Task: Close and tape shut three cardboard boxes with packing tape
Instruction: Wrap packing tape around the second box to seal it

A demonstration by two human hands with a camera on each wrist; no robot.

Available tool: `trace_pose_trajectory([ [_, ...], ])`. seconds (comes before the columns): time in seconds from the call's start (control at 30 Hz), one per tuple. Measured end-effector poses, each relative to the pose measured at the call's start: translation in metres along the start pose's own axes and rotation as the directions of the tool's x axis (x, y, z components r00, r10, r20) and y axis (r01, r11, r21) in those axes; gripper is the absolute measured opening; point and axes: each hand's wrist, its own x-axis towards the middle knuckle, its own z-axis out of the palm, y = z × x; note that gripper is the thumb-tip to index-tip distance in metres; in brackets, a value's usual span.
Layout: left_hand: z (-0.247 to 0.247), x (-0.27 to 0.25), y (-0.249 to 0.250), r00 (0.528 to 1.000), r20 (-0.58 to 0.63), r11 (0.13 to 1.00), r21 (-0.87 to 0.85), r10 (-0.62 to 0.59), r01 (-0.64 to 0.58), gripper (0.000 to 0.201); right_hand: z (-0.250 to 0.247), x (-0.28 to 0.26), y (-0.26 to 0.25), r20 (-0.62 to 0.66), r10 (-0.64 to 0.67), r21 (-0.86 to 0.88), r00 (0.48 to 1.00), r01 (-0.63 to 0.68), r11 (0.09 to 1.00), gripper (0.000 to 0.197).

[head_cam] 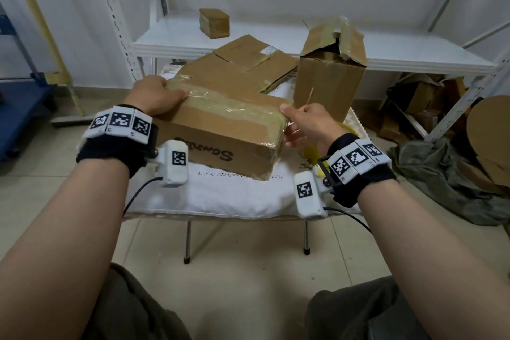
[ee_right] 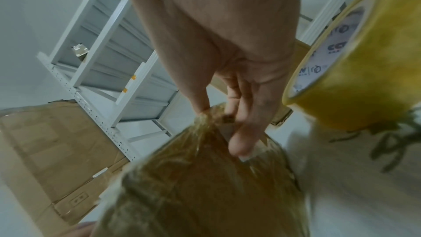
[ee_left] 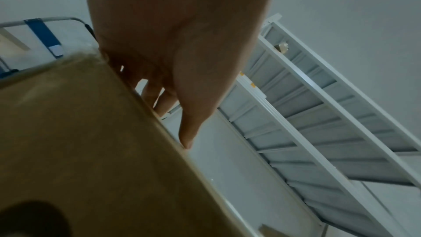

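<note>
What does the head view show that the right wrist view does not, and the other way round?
Only the head view shows the left hand on the box's far left end and the tall box with its top flaps open. Only the right wrist view shows the yellow tape roll clearly, beside the right hand. Both show the right hand at the taped end of the box.

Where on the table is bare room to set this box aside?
Bare white cloth lies along the near edge, between the taped box and your wrists. Behind it is crowded: flattened cardboard, the tall open box far right, and the tape roll by the right hand.
</note>
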Motion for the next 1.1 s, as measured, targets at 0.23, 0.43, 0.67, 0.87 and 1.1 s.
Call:
trace_pose_trajectory([
  [0.23,-0.001,0.0,-0.01,1.0,0.019,0.999,-0.045,-0.007,0.008,0.065,0.003,0.003,0.005,0.152,0.151,-0.047,0.977,-0.146,0.988,0.073],
  [0.43,-0.009,-0.002,-0.016,1.0,-0.001,0.992,-0.127,-0.023,0.023,0.062,0.004,0.0,-0.002,0.168,0.123,-0.022,0.978,-0.121,0.992,0.067],
  [0.67,-0.033,-0.021,-0.007,0.993,-0.12,0.949,-0.313,0.009,-0.046,0.055,-0.006,-0.017,-0.022,0.118,-0.007,-0.007,0.993,0.008,1.0,0.058],
  [0.87,-0.044,-0.028,-0.004,0.972,-0.229,0.754,-0.647,-0.051,-0.113,0.078,-0.008,-0.027,-0.042,-0.087,-0.124,0.211,0.988,0.14,0.967,0.053],
  [1.1,-0.044,-0.03,-0.011,0.991,-0.106,0.573,-0.819,-0.076,-0.044,0.076,-0.01,-0.021,-0.038,-0.077,-0.178,0.256,0.981,0.192,0.948,0.072],
])
